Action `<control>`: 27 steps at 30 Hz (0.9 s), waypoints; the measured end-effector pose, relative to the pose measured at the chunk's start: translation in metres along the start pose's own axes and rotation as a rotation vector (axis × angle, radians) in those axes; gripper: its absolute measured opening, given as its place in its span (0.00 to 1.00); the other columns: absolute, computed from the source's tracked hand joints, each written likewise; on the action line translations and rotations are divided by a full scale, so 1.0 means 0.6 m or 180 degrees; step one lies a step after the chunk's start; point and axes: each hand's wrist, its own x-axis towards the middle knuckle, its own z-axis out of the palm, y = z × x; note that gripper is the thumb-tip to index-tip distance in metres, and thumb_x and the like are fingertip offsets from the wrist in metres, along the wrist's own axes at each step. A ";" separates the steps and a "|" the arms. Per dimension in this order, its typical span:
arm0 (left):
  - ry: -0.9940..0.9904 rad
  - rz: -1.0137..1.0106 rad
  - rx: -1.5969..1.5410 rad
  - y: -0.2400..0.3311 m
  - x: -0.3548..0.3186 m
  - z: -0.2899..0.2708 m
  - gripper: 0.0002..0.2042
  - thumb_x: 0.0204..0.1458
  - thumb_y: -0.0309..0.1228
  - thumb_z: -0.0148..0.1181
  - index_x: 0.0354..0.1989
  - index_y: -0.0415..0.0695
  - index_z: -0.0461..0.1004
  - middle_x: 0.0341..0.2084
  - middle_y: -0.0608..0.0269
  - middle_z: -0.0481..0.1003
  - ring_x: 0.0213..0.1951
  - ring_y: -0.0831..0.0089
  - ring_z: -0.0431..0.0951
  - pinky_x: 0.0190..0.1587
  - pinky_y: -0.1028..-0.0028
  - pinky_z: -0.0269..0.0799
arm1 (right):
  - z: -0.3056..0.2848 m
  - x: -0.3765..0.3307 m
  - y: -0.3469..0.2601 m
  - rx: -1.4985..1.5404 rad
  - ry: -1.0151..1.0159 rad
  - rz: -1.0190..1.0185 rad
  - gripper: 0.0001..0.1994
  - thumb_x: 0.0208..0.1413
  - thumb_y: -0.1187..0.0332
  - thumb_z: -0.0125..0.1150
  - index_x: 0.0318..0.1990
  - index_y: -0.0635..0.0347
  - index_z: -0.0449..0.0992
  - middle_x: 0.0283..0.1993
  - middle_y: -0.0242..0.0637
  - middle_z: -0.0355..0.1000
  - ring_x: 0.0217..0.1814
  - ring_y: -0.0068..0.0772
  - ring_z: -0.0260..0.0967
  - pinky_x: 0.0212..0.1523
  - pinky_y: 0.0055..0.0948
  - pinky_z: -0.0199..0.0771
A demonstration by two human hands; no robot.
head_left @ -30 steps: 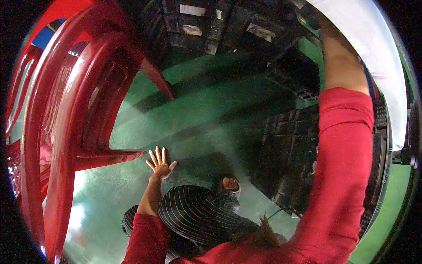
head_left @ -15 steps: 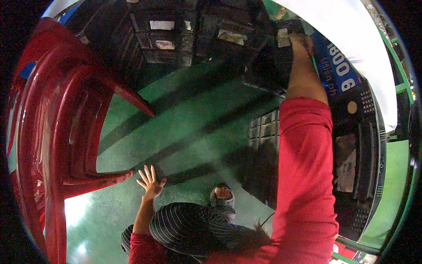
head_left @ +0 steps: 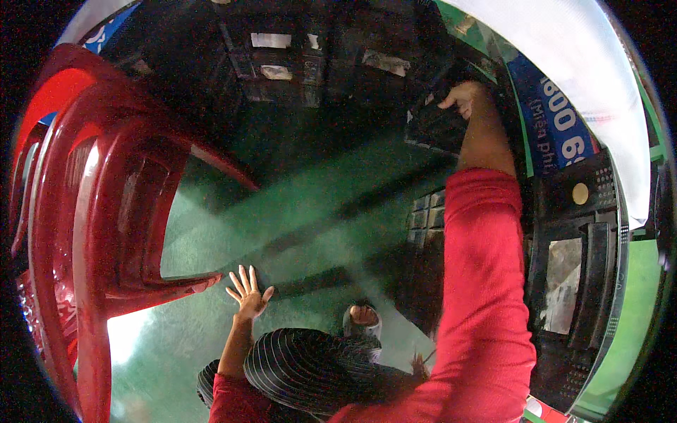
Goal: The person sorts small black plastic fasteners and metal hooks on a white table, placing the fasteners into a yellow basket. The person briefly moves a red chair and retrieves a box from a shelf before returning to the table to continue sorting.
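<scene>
My right hand (head_left: 465, 99) reaches forward on a bent red-sleeved arm, in among dark crates (head_left: 430, 127) at the far right. Its fingers are curled; in the shadow I cannot make out what, if anything, they hold. Low and left of centre, my left hand (head_left: 249, 296) is open, fingers spread, holding nothing. It appears over the green floor (head_left: 303, 233), beside the tip of a red plastic chair leg (head_left: 204, 282); whether it touches the floor I cannot tell.
Glossy red plastic chairs (head_left: 92, 211) fill the left side. Black crates with pale labels (head_left: 271, 40) stand along the back. Close by my right arm is another black crate (head_left: 592, 282). A blue printed banner (head_left: 532, 106) and a white sheet (head_left: 585, 56) border the far right.
My right hand has come back toward me and slightly left, away from a dark box with a pale label. The left hand stays spread in nearly the same place. The view has shifted slightly.
</scene>
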 end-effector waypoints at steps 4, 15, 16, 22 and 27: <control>-0.0101 0.0172 -0.0102 0.028 0.008 0.003 0.45 0.50 0.59 0.48 0.68 0.49 0.32 0.67 0.54 0.22 0.65 0.48 0.14 0.57 0.35 0.15 | -0.047 -0.024 0.000 -0.0732 0.0015 -0.0097 0.31 0.41 0.56 0.67 0.53 0.65 0.69 0.51 0.53 0.69 0.57 0.49 0.63 0.57 0.39 0.60; 0.0054 0.0113 -0.0181 0.020 0.002 -0.004 0.45 0.49 0.60 0.47 0.68 0.49 0.36 0.67 0.54 0.25 0.65 0.47 0.16 0.56 0.34 0.15 | 0.071 0.059 0.056 0.0126 0.1172 -0.0076 0.48 0.29 0.52 0.75 0.61 0.62 0.59 0.64 0.47 0.56 0.65 0.48 0.54 0.64 0.39 0.53; 0.0046 0.0135 -0.0180 0.021 0.002 -0.002 0.45 0.49 0.61 0.47 0.68 0.48 0.36 0.67 0.54 0.25 0.65 0.47 0.16 0.56 0.34 0.15 | 0.084 0.056 0.046 0.0089 0.1292 0.0001 0.48 0.30 0.52 0.75 0.61 0.62 0.59 0.64 0.47 0.56 0.66 0.48 0.54 0.64 0.39 0.53; 0.0117 0.0219 -0.0055 0.030 0.004 -0.008 0.44 0.50 0.60 0.46 0.68 0.46 0.35 0.67 0.52 0.25 0.66 0.45 0.18 0.56 0.33 0.17 | 0.114 0.057 0.027 -0.0256 0.1775 0.0104 0.48 0.31 0.53 0.74 0.62 0.61 0.58 0.65 0.47 0.55 0.66 0.49 0.52 0.65 0.39 0.52; 0.0071 0.0206 -0.0041 0.027 0.006 0.000 0.45 0.51 0.58 0.48 0.68 0.46 0.33 0.67 0.51 0.23 0.65 0.45 0.15 0.56 0.34 0.17 | 0.103 0.052 0.026 -0.0472 0.1650 0.0140 0.47 0.32 0.54 0.73 0.62 0.61 0.57 0.65 0.47 0.55 0.67 0.49 0.51 0.65 0.39 0.51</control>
